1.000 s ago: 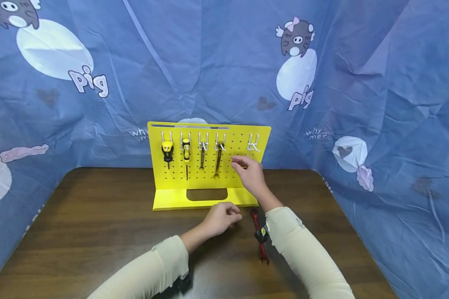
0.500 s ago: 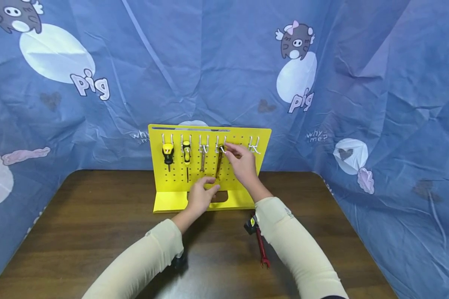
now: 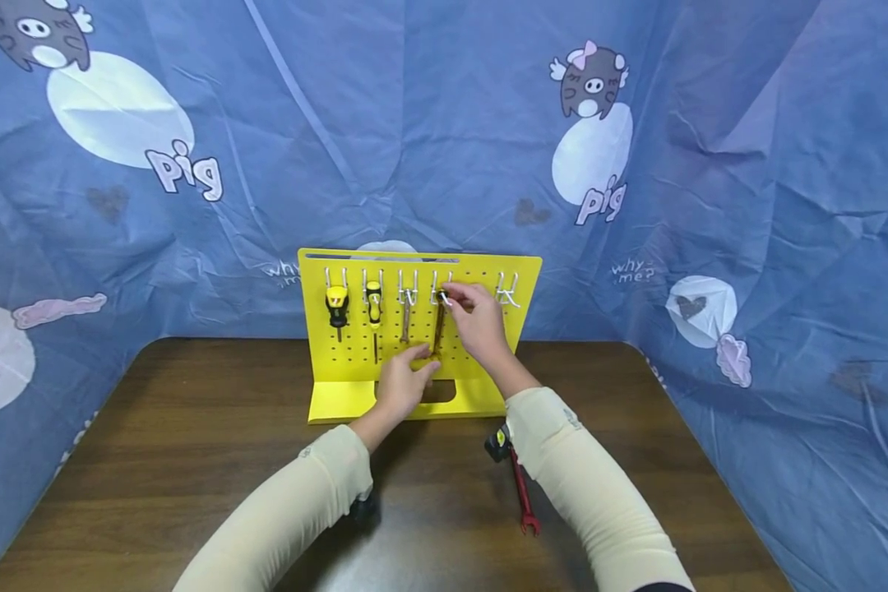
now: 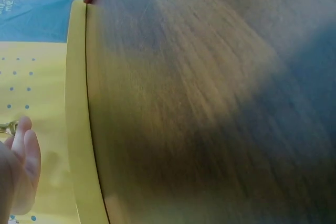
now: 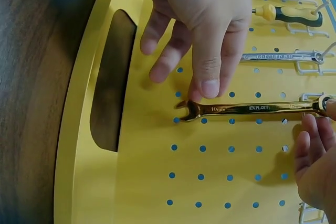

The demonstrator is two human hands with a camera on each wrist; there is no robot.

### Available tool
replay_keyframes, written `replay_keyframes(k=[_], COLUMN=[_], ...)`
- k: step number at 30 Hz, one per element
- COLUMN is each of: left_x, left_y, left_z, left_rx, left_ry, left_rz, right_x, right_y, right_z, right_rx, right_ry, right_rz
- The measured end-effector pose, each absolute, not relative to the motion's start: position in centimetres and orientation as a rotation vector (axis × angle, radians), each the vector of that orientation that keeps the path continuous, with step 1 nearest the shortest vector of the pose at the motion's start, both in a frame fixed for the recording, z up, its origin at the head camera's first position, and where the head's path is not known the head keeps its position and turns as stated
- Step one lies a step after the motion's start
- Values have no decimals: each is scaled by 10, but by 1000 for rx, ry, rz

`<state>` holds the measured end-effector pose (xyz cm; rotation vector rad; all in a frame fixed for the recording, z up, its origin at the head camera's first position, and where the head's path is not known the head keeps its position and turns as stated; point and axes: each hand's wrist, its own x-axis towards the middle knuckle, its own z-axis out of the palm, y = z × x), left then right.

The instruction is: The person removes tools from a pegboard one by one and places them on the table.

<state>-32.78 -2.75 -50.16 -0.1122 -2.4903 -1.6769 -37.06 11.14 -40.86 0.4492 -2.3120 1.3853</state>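
A gold combination wrench [image 3: 439,327] hangs upright on a white wire hook of the yellow pegboard [image 3: 481,362]. My right hand [image 3: 481,322] pinches its ring end at the hook; the right wrist view shows that hand at the edge, beside the wrench's ring [image 5: 321,105]. Down at the wrench's open end is my left hand [image 3: 400,385], its thumb and forefinger stretched out with the tips right at the metal. In the left wrist view only some fingers of the left hand [image 4: 23,166] show, close to the gold end [image 4: 9,128].
Left of the gold wrench hang a silver wrench [image 3: 405,322], a slim yellow-black screwdriver [image 3: 373,302] and a stubby one [image 3: 336,306]. A bare hook [image 3: 507,292] sits at the right. A red wrench [image 3: 522,493] lies on the wooden table [image 3: 215,444] by the right sleeve.
Both hands have moved up and left to the gold wrench: the right from beside the board's middle to the ring end, the left from above the table to the open end.
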Motion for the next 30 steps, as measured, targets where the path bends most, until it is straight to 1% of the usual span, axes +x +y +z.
replay_keyframes(k=[11,18,30], left_x=[-330,-328,-319], left_y=[-36,-36,-40], left_z=[-501,-502,-497], left_rx=[-140,-217,-370], left_ry=[-2561,-2601,-2608], left_rz=[-1512,-1416,-1456], right_x=[-371,-370,-364], right_y=[107,107,112], right_z=[-407,-410,-412], right_rx=[441,414,436], right_ry=[-2332,-2292,-2272], right_rz=[1484,1563,1611])
